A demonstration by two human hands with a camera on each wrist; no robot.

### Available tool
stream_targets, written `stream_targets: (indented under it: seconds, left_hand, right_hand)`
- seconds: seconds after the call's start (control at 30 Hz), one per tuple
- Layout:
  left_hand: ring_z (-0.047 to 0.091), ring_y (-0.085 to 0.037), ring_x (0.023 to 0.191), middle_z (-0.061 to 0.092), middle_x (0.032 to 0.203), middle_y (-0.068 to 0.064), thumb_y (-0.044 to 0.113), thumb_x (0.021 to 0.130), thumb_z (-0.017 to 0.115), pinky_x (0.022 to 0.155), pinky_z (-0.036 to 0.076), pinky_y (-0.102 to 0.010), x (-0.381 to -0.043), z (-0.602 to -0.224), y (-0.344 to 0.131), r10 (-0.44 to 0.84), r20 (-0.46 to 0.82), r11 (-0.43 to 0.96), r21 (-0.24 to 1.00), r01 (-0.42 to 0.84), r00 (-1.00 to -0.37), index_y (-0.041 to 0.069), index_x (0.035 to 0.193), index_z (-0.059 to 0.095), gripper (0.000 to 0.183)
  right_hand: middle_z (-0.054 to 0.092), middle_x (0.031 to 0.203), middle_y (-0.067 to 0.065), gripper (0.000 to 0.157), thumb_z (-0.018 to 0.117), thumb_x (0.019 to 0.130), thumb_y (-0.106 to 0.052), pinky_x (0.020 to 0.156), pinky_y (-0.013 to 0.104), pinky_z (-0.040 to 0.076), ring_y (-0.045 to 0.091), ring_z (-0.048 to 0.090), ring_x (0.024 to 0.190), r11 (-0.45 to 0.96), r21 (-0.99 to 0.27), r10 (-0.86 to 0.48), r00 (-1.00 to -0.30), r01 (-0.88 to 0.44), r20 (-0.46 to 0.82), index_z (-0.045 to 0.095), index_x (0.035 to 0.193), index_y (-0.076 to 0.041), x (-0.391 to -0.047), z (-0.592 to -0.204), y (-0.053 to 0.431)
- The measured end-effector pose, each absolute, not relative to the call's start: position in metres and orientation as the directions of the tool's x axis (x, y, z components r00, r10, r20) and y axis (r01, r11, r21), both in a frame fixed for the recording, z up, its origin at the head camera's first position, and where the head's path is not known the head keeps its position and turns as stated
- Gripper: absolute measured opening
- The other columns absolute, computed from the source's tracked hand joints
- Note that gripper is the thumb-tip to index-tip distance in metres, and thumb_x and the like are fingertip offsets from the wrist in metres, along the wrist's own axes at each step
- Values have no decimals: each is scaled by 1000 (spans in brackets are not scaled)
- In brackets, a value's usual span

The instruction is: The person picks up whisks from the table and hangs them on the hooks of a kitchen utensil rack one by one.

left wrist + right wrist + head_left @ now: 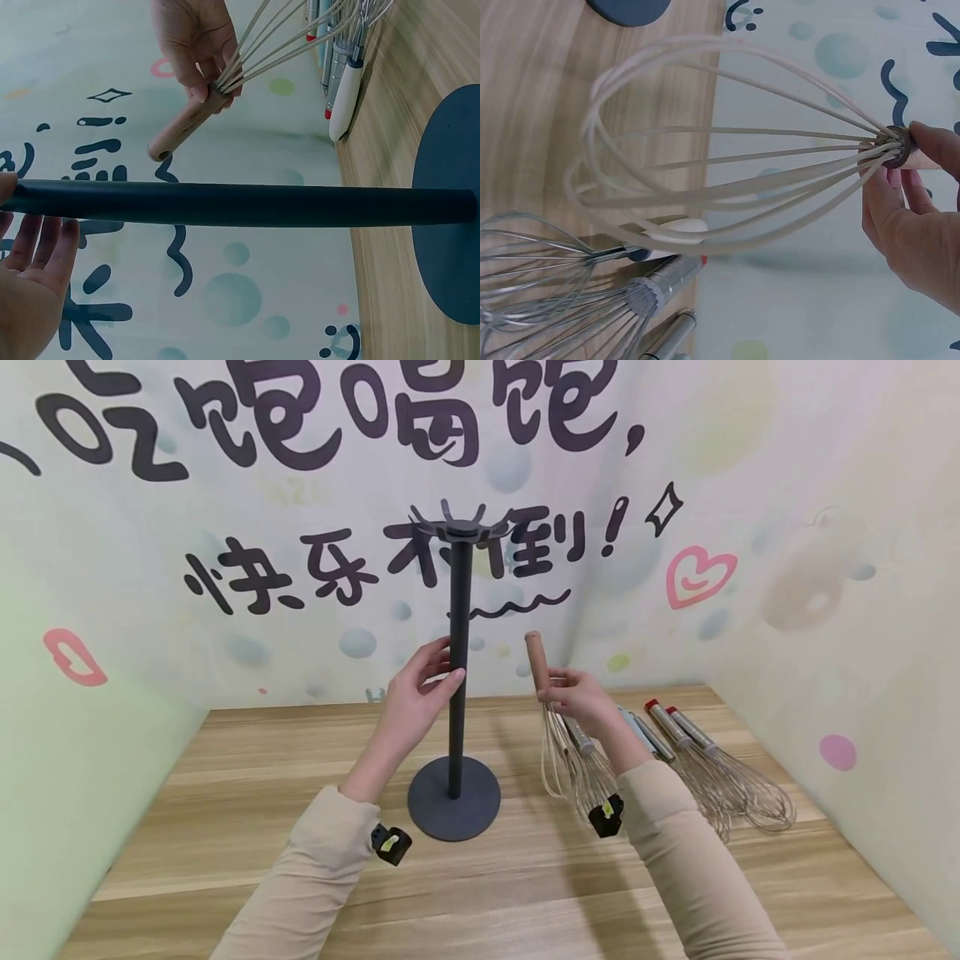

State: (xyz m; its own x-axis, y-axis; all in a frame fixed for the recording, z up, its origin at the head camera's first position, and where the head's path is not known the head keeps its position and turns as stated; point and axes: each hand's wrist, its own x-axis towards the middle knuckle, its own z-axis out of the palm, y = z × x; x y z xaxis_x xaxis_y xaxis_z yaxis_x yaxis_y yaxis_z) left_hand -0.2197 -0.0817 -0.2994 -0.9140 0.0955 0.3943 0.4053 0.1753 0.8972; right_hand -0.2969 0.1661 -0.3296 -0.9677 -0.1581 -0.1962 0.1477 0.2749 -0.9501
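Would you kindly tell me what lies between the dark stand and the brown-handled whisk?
The stretch between the dark stand and the brown-handled whisk is bare; the head view shows only wall and tabletop there.

i face a pale wall bearing large dark characters, pink hearts and pastel bubbles; pale side walls flank my wood-grain tabletop, where soft shadows lie
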Motion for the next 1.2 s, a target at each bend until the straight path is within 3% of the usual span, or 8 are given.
stream_targets:
  seconds: [0.17, 0.37, 0.5, 0.63, 0.8, 1.0, 1.2]
  left_hand:
    - [57, -29, 120, 57, 128, -19, 12, 94, 59, 103, 49, -40, -223, -297, -81, 77, 434, 154, 884, 441, -897, 8, 139, 47, 47]
    - [58, -29, 119, 57, 127, -19, 10, 94, 59, 101, 50, -36, -224, -292, -80, 55, 471, 124, 872, 474, -881, 6, 137, 48, 45]
    - [58, -28, 118, 57, 127, -19, 10, 94, 60, 101, 50, -36, -225, -289, -80, 61, 471, 117, 872, 475, -880, 5, 137, 48, 45]
    - [58, -29, 116, 57, 127, -19, 9, 93, 61, 100, 50, -38, -227, -286, -79, 61, 473, 123, 870, 477, -879, 4, 136, 48, 46]
    - [59, -30, 115, 57, 126, -20, 6, 91, 62, 100, 51, -39, -228, -283, -79, 55, 485, 131, 863, 488, -873, 4, 136, 48, 47]
    - [58, -30, 116, 56, 128, -19, 8, 91, 62, 103, 49, -41, -228, -278, -79, 71, 479, 125, 866, 484, -875, 4, 137, 48, 48]
    - [58, -29, 117, 56, 129, -18, 9, 92, 61, 103, 49, -37, -231, -274, -80, 80, 481, 112, 866, 488, -873, 4, 137, 48, 46]
  right_hand:
    - [44, 133, 12, 62, 57, 92, -4, 90, 23, 45, 11, 51, 102, 255, -958, -175, -968, 131, -179, 30, 148, -3, -295, -319, 166]
    - [48, 116, 3, 63, 57, 91, -1, 74, 18, 47, 5, 53, 86, 220, -971, -200, -970, 96, -141, 30, 148, -3, -292, -308, 164]
    - [48, 118, 2, 63, 57, 91, 0, 88, 22, 47, 6, 52, 93, 204, -975, -213, -968, 87, -131, 30, 148, -3, -289, -301, 163]
    - [48, 121, 4, 61, 56, 91, 1, 107, 38, 42, 11, 51, 102, 193, -979, -228, -967, 70, -114, 32, 147, -2, -286, -294, 162]
    - [45, 128, 7, 60, 55, 92, -1, 114, 45, 35, 17, 49, 111, 179, -983, -251, -963, 51, -95, 32, 147, -2, -283, -287, 163]
    - [46, 123, 4, 58, 52, 94, -2, 113, 41, 37, 10, 52, 103, 164, -986, -265, -962, 26, -69, 29, 147, 0, -282, -280, 164]
    - [48, 114, -2, 54, 52, 96, -6, 97, 24, 45, 5, 53, 97, 159, -987, -261, -963, 17, -59, 34, 146, 0, -280, -275, 163]
